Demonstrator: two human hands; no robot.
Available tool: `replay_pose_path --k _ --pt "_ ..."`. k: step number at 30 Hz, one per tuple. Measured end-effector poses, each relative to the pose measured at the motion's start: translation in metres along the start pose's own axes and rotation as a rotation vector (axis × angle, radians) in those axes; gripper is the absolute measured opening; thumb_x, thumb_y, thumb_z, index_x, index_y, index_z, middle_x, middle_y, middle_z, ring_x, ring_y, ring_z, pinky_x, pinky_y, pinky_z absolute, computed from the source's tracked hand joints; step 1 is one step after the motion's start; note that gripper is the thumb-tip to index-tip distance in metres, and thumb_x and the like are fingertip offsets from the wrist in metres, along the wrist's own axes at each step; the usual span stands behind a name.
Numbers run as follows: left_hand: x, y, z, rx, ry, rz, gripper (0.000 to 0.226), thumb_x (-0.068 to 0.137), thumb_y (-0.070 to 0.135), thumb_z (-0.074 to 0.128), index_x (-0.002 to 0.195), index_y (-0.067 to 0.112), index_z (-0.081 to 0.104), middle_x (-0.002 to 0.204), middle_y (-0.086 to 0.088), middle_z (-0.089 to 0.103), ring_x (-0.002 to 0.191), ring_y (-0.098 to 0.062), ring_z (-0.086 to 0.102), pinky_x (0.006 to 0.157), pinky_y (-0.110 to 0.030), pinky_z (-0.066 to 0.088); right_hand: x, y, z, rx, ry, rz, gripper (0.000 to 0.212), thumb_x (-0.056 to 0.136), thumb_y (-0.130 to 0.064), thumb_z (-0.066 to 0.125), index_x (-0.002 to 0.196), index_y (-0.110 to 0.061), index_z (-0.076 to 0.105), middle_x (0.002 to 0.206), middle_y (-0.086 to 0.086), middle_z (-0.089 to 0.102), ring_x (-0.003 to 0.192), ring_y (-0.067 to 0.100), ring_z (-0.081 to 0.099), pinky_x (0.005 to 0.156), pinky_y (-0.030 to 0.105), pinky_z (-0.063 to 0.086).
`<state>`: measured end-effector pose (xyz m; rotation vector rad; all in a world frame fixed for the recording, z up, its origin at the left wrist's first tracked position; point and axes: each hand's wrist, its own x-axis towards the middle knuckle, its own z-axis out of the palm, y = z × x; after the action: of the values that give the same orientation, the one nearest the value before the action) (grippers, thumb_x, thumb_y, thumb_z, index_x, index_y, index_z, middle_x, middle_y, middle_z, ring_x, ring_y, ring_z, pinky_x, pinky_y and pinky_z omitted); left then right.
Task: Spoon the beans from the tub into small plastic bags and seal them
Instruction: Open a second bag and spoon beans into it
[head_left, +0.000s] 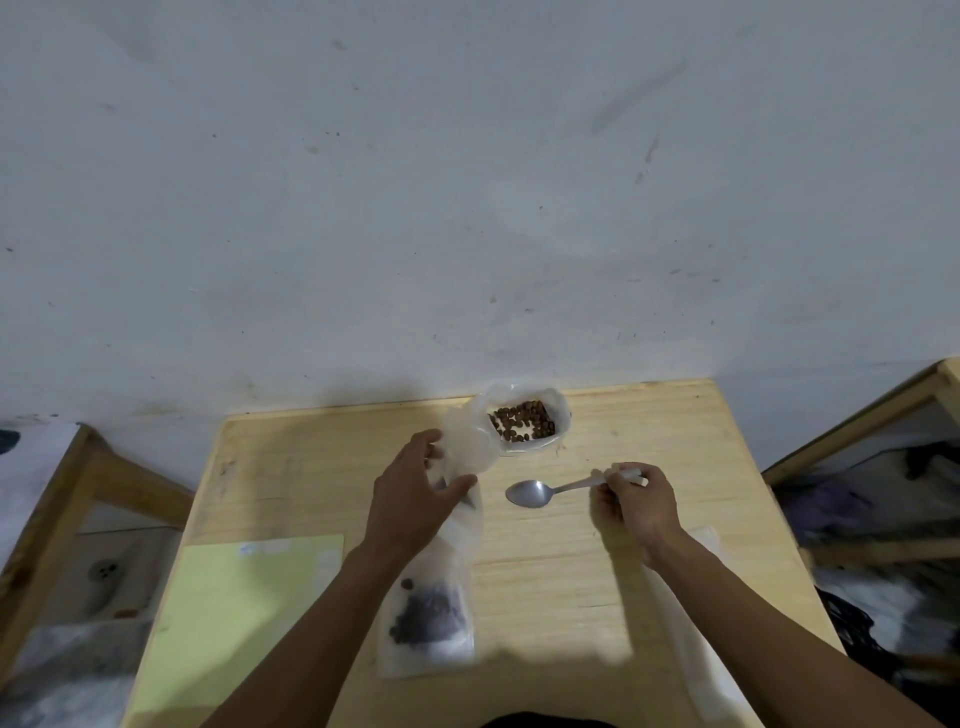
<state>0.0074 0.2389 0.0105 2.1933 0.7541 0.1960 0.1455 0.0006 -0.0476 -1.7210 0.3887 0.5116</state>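
A clear tub (558, 415) with brown beans (523, 421) stands at the far middle of the wooden table (649, 561). My left hand (413, 493) grips a small clear plastic bag (467, 441) just left of the tub, its mouth upward. My right hand (636, 499) pinches the handle of a metal spoon (530, 492); the empty bowl points left, low over the table between my hands. A filled bag of beans (428, 618) lies flat near the front, under my left forearm.
A pale yellow sheet (234, 613) covers the table's front left. A strip of clear plastic bags (696, 613) lies under my right forearm. Wooden frames stand to the left (78, 493) and right (857, 415) of the table. A grey wall rises behind.
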Motion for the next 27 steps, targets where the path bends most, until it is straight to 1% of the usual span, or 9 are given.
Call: replay_pose_path --k 6,8,10,12,15,18,22,24,27 --pt "-0.007 0.007 0.002 -0.011 -0.035 0.030 0.066 0.075 0.040 0.080 0.131 0.025 0.050 0.113 0.009 0.063 0.100 -0.011 0.060 0.083 -0.029 0.048 0.014 0.002 -0.005 -0.152 -0.032 0.036 0.074 0.087 -0.032 0.071 0.147 -0.026 0.027 0.097 0.017 0.070 0.078 0.031 0.071 0.077 0.046 0.060" --pt "-0.008 0.008 0.003 -0.010 -0.045 0.032 0.065 0.075 0.040 0.080 0.131 0.026 0.050 0.112 0.009 0.063 0.100 -0.011 0.060 0.081 -0.026 0.046 0.013 -0.002 -0.004 -0.196 -0.057 0.043 0.078 0.085 -0.039 0.070 0.147 -0.033 0.024 0.101 0.018 0.069 0.078 0.032 0.069 0.072 0.045 0.060" --pt "-0.009 0.011 0.005 -0.009 -0.050 0.034 0.064 0.075 0.040 0.080 0.130 0.026 0.050 0.111 0.010 0.062 0.100 -0.011 0.060 0.079 -0.026 0.044 0.005 -0.009 -0.001 -0.209 -0.090 0.053 0.072 0.087 -0.039 0.068 0.145 -0.032 0.027 0.097 0.019 0.068 0.070 0.030 0.065 0.062 0.039 0.057" --pt "-0.009 0.015 0.006 0.000 -0.043 0.040 0.064 0.075 0.040 0.080 0.130 0.027 0.050 0.111 0.010 0.062 0.098 -0.010 0.059 0.078 -0.025 0.044 -0.008 -0.021 0.004 -0.183 -0.162 0.015 0.054 0.091 -0.032 0.067 0.137 -0.017 0.042 0.088 0.015 0.067 0.061 0.023 0.060 0.058 0.033 0.053" --pt "-0.008 0.023 0.006 0.033 -0.024 0.039 0.064 0.076 0.041 0.079 0.131 0.027 0.048 0.111 0.010 0.061 0.094 -0.008 0.057 0.076 -0.026 0.044 -0.034 -0.044 0.014 -0.160 -0.420 -0.124 0.030 0.090 -0.023 0.070 0.117 -0.012 0.065 0.086 0.008 0.065 0.068 0.016 0.060 0.066 0.029 0.052" --pt "-0.006 0.029 0.006 0.049 -0.046 0.056 0.067 0.076 0.042 0.079 0.133 0.026 0.048 0.114 0.008 0.061 0.092 -0.007 0.058 0.075 -0.025 0.045 -0.054 -0.060 0.028 -0.222 -0.639 -0.248 0.027 0.084 -0.024 0.077 0.110 -0.021 0.071 0.087 -0.002 0.064 0.080 0.009 0.062 0.078 0.027 0.054" --pt "-0.007 0.034 0.005 -0.056 -0.147 0.137 0.066 0.077 0.044 0.078 0.133 0.027 0.047 0.117 0.012 0.060 0.099 -0.004 0.059 0.080 -0.020 0.049 -0.059 -0.072 0.040 -0.158 -0.505 -0.374 0.011 0.089 -0.021 0.071 0.093 -0.011 0.073 0.076 0.001 0.063 0.074 0.010 0.062 0.070 0.028 0.053" --pt "-0.008 0.034 0.001 -0.079 -0.164 0.182 0.053 0.087 0.039 0.070 0.133 0.027 0.048 0.117 0.012 0.062 0.102 -0.001 0.060 0.086 -0.021 0.052 -0.056 -0.076 0.040 -0.155 -0.413 -0.410 0.018 0.091 -0.021 0.068 0.082 -0.006 0.070 0.071 0.002 0.063 0.070 0.012 0.060 0.069 0.029 0.047" --pt "-0.009 0.031 -0.005 -0.087 -0.105 0.214 0.036 0.090 0.021 0.068 0.124 0.019 0.056 0.098 0.018 0.065 0.090 0.011 0.062 0.082 -0.008 0.049 -0.055 -0.081 0.036 -0.196 -0.406 -0.428 0.023 0.092 -0.023 0.066 0.078 -0.006 0.069 0.072 0.003 0.067 0.071 0.013 0.058 0.071 0.032 0.046"
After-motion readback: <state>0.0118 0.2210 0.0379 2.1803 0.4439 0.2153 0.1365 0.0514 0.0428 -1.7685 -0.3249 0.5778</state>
